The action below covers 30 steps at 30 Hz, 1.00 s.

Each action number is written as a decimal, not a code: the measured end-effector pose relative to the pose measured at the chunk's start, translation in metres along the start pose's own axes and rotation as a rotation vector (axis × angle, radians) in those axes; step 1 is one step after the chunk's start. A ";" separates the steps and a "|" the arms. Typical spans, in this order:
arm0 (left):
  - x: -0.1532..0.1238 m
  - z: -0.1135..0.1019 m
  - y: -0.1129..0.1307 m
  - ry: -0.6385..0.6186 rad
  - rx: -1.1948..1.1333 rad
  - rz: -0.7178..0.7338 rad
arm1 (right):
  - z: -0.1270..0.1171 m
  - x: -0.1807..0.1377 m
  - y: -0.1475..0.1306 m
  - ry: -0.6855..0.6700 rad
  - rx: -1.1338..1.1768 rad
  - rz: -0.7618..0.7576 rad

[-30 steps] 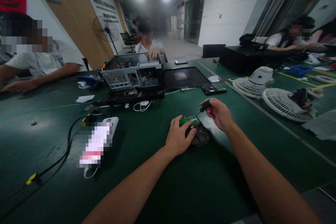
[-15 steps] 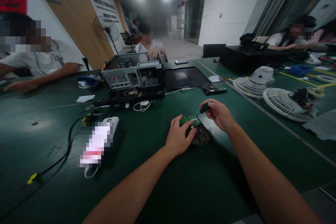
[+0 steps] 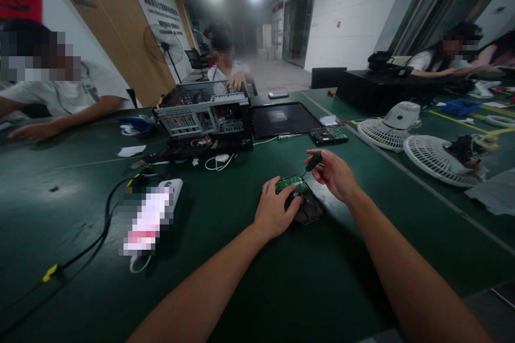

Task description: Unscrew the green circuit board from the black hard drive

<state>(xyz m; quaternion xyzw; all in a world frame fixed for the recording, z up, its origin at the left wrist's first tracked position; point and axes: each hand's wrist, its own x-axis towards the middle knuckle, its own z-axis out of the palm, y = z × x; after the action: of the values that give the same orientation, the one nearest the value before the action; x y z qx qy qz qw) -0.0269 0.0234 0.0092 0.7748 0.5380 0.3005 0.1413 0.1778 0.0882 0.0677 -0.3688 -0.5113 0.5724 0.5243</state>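
Flat on the green table lies a hard drive [image 3: 309, 210], its dark casing topped by a green circuit board [image 3: 286, 183] at the far end. My left hand [image 3: 274, 209] grips it from the left, fingers over the board and thumb on the casing. Between the fingers of my right hand [image 3: 337, 177] is a small screwdriver [image 3: 314, 161] with a dark green handle. It slants down to the board's far right corner; whether the tip touches a screw is too small to tell.
An opened computer case [image 3: 205, 118] stands beyond my hands, beside a black side panel [image 3: 281, 118]. Another drive [image 3: 328, 135] lies behind. White fan parts [image 3: 436, 158] are at right, a phone [image 3: 151, 220] and black cable [image 3: 107, 214] at left. Other people sit around.
The screwdriver handle has tipped up a little, and the fingers of my right hand have shifted on it. My left hand and the hard drive stay in place.
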 end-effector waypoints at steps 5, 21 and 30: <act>0.000 -0.001 0.000 0.002 0.002 0.003 | 0.000 -0.002 0.001 0.009 -0.053 -0.009; 0.000 -0.003 0.002 -0.002 0.013 0.004 | 0.002 -0.001 0.000 0.040 -0.044 0.008; 0.000 -0.002 0.002 -0.006 -0.001 -0.008 | 0.002 0.000 0.001 0.006 -0.031 -0.014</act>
<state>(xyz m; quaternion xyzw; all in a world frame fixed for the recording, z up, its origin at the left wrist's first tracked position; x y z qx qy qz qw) -0.0269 0.0227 0.0118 0.7735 0.5404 0.2980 0.1446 0.1760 0.0879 0.0667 -0.3748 -0.5212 0.5598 0.5240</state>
